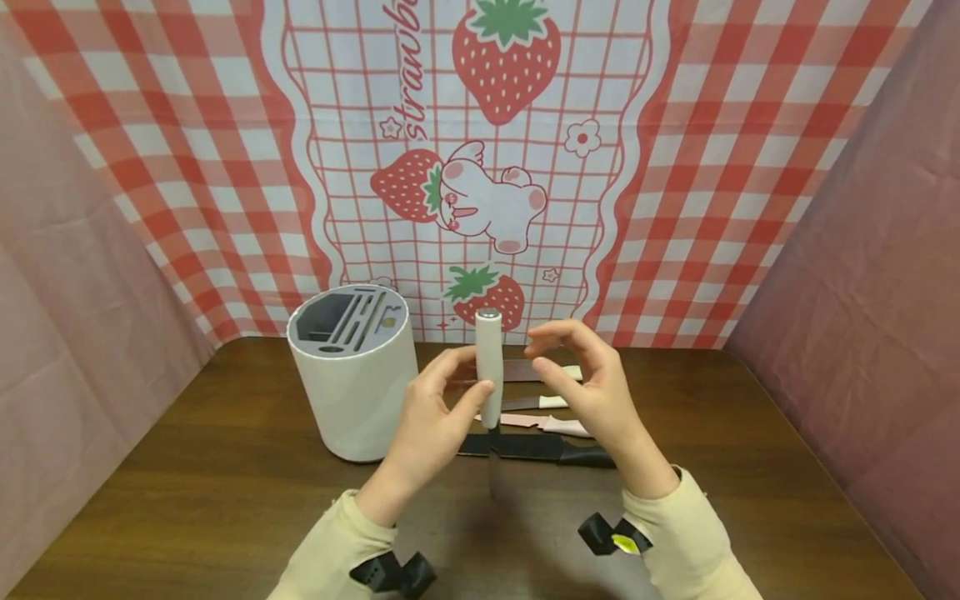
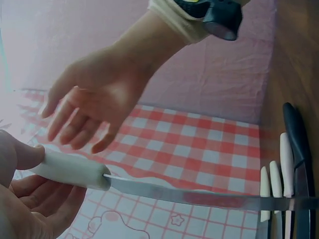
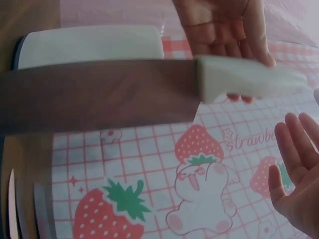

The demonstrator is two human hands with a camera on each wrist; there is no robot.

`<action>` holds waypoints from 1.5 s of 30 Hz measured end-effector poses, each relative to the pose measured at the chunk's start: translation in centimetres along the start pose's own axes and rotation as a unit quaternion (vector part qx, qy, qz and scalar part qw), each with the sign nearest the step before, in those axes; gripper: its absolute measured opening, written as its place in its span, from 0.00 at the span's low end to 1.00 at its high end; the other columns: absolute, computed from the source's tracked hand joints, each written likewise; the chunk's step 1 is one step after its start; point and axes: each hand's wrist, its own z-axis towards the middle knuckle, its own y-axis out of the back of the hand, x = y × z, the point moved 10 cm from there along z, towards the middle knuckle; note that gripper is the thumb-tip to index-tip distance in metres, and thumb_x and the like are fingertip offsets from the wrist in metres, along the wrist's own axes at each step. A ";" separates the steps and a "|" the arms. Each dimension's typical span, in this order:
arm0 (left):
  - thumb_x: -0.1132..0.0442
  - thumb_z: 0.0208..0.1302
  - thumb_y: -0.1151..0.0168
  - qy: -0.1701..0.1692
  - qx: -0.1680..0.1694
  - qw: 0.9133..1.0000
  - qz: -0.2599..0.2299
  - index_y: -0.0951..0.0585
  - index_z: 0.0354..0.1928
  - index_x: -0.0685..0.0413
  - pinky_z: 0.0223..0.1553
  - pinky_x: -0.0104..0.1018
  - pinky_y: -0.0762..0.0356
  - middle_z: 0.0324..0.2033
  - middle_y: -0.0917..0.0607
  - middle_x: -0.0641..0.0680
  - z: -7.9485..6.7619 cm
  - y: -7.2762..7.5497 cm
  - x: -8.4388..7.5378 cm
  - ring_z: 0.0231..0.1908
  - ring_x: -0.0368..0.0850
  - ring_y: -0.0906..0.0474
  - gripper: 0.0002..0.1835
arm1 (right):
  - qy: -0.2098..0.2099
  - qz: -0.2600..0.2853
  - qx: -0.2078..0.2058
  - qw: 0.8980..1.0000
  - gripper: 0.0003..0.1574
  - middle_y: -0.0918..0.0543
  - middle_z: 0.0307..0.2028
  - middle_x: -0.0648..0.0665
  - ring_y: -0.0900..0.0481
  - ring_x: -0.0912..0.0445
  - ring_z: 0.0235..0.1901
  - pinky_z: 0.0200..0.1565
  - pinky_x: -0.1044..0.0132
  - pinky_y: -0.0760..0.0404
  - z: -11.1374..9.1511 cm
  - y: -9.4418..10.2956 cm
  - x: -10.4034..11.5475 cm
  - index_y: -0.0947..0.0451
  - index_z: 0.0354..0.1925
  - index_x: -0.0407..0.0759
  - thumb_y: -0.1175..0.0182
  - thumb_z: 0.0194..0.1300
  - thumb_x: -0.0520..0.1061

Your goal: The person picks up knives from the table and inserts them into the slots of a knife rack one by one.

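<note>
In the head view my left hand (image 1: 427, 421) grips a kitchen knife by its white handle (image 1: 489, 358), thumb on the near side. The knife is upright, blade pointing down toward the table. Seen from the right wrist, its blade (image 3: 99, 94) is broad and flat. My right hand (image 1: 592, 387) is raised just right of the handle, fingers spread and slightly bent, holding nothing. Behind the held knife lie a black knife (image 1: 528, 447), a pink knife (image 1: 562, 425) and two white-handled knives, one small (image 1: 553, 402) and one farther back (image 1: 573, 372).
A white oval knife block (image 1: 360, 404) with a grey slotted top stands left of my left hand. The brown wooden table (image 1: 225, 500) runs back to a red checked strawberry cloth (image 1: 675, 208). Pink fabric (image 1: 847, 250) hangs at both sides.
</note>
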 end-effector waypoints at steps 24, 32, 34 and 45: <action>0.73 0.60 0.44 0.008 -0.064 0.998 -0.006 0.28 0.50 0.66 0.46 0.33 0.25 0.39 0.21 0.60 0.2 4.4 -0.1 0.41 0.44 0.25 0.16 | -0.107 -0.138 0.034 0.984 0.11 0.20 0.35 0.55 0.24 0.64 0.38 0.38 0.75 0.27 -5.4 3.7 -5.7 0.22 0.38 0.38 0.43 0.56 0.29; 0.73 0.59 0.44 0.010 -0.067 0.998 0.001 0.28 0.50 0.69 0.44 0.29 0.25 0.38 0.20 0.62 -0.1 5.3 0.2 0.40 0.41 0.25 0.16 | -0.180 -0.251 0.114 0.944 0.11 0.20 0.37 0.57 0.24 0.65 0.39 0.38 0.70 0.26 -8.1 4.7 -8.5 0.23 0.40 0.54 0.38 0.57 0.42; 0.74 0.59 0.45 0.001 -0.061 0.998 0.005 0.28 0.49 0.69 0.44 0.29 0.24 0.39 0.20 0.62 0.0 5.4 -0.1 0.40 0.40 0.25 0.15 | -0.194 -0.268 0.129 0.935 0.10 0.19 0.37 0.57 0.24 0.64 0.39 0.36 0.70 0.26 -8.7 5.0 -9.1 0.24 0.40 0.55 0.38 0.58 0.45; 0.74 0.59 0.45 -0.021 -0.049 0.998 0.023 0.29 0.50 0.69 0.45 0.30 0.24 0.39 0.20 0.61 0.7 6.3 -1.1 0.39 0.42 0.24 0.16 | -0.245 -0.405 0.158 0.866 0.14 0.18 0.36 0.51 0.20 0.53 0.39 0.36 0.55 0.25 -11.6 7.2 -11.8 0.22 0.40 0.48 0.35 0.53 0.48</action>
